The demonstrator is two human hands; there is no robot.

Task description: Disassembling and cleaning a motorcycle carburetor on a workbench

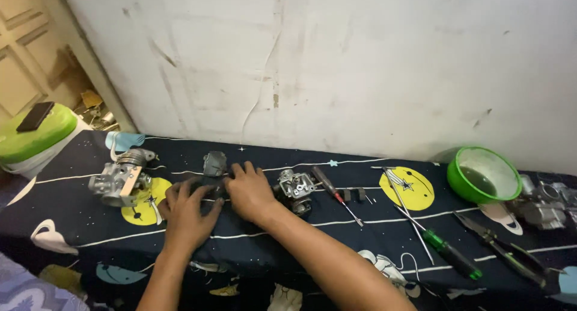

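Both my hands rest close together on a dark cloth with a space pattern (pixel 360 239). My left hand (pixel 187 212) and my right hand (pixel 249 190) press on a small dark flat part (pixel 211 187) that lies between them, mostly hidden by the fingers. A small grey metal part (pixel 214 163) stands just behind my fingertips. A grey carburetor (pixel 296 189) sits right of my right hand, almost touching it. A larger silver carburetor (pixel 120 175) lies to the left of my left hand.
A red-handled screwdriver (pixel 334 193), a thin metal rod (pixel 406 212), a green-handled screwdriver (pixel 448 251) and dark pliers (pixel 508 254) lie to the right. A green bowl (pixel 484 175) with liquid and more metal parts (pixel 544 206) sit far right. A white wall rises behind.
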